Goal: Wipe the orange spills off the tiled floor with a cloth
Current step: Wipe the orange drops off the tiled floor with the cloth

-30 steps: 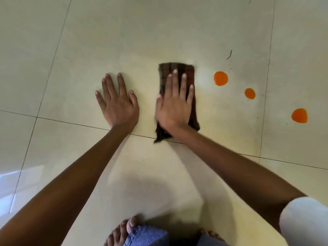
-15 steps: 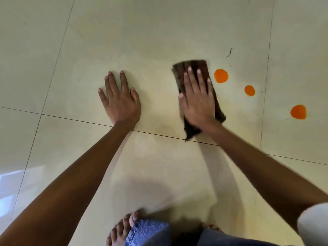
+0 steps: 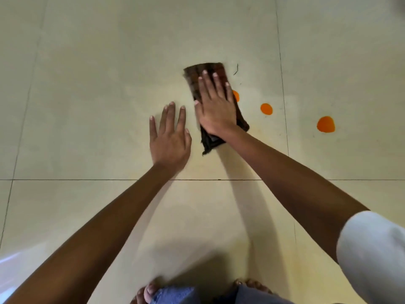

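Note:
A dark brown folded cloth [image 3: 198, 73] lies on the cream tiled floor [image 3: 98, 95]. My right hand [image 3: 215, 108] presses flat on it with straight fingers. The cloth's right edge covers part of the nearest orange spill [image 3: 236, 95]. Two more orange spills sit to the right, one small [image 3: 266, 109] and one larger [image 3: 325, 124] past the grout line. My left hand [image 3: 169, 137] rests flat on the bare tile just left of the cloth, fingers spread.
A thin dark thread or hair [image 3: 236, 70] lies on the tile just right of the cloth's top. Grout lines cross the floor. My bare feet [image 3: 149, 291] and blue trouser hems [image 3: 175, 296] show at the bottom edge.
My right hand has slid the cloth to the right until it overlaps the first orange spill. My left hand now lies close beside the cloth.

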